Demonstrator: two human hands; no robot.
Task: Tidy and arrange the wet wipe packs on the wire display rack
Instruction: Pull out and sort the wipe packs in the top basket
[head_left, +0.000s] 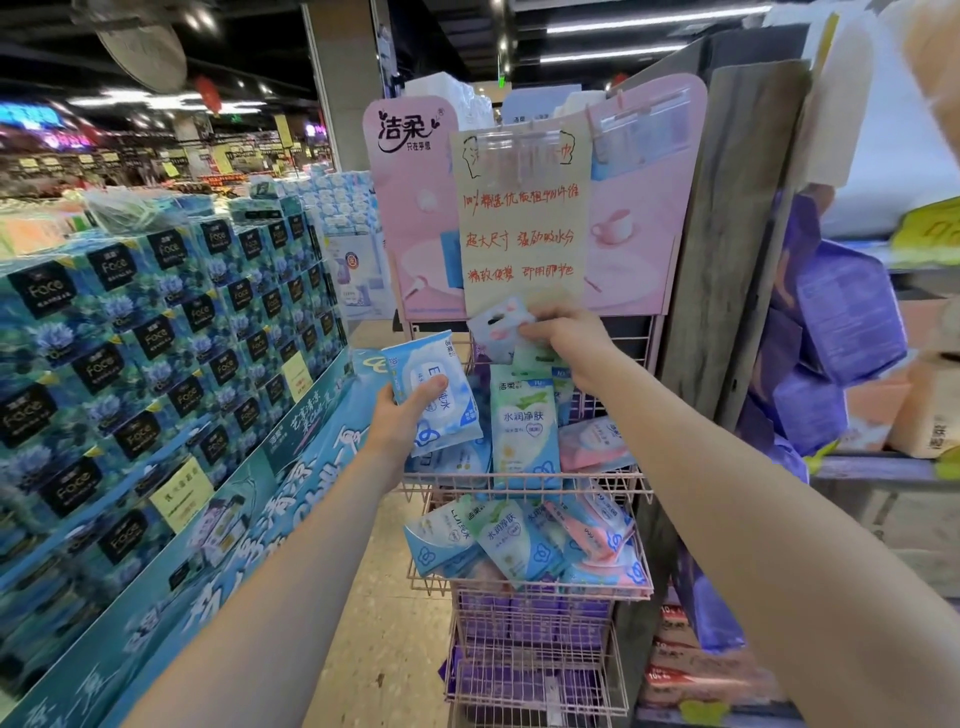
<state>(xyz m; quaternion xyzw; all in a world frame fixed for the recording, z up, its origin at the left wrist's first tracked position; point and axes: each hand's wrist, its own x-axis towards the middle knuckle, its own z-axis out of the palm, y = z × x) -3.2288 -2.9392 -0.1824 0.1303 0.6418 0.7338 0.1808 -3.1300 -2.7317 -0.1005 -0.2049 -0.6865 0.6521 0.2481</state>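
From the head view, our left hand (400, 418) grips a blue pack (436, 395) just left of the pink wire rack (613, 480). Our right hand (571, 338) pinches a pale pack (498, 327) at the rack's top, below the sign (524, 223). A green pack (524, 431) stands upright in the upper basket, and mixed packs (519, 540) lie jumbled in the basket below.

The single head-worn wide-angle camera looks forward and slightly down, close to the wire rack (524, 488) at 12 o'clock; stacked tissue boxes (156, 338) at 9 o'clock.
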